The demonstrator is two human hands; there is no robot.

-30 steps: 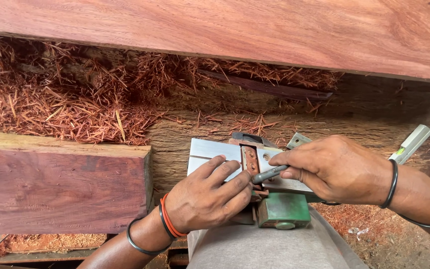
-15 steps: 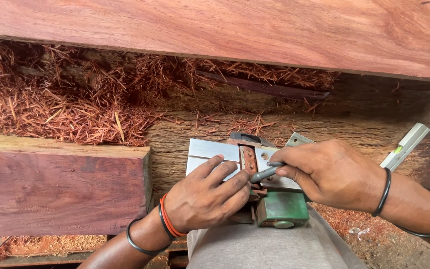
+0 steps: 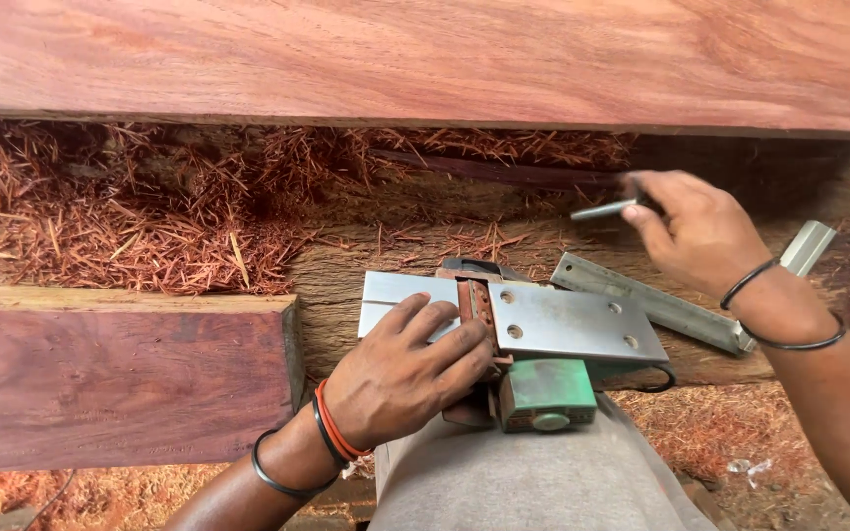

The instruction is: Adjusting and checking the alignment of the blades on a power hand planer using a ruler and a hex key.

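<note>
Resting upturned on the person's lap, the green electric planer (image 3: pixel 543 391) shows its flat metal sole (image 3: pixel 563 320) with the cutter slot near the middle. No container is in view; red wood shavings (image 3: pixel 130 216) lie heaped between the planks. The left hand (image 3: pixel 400 369) lies palm down on the sole, fingers spread and pressing, gripping nothing. The right hand (image 3: pixel 696 231) is raised above, pinching a small metal tool (image 3: pixel 604 208). A metal bar (image 3: pixel 661 307) lies just beyond the planer.
</note>
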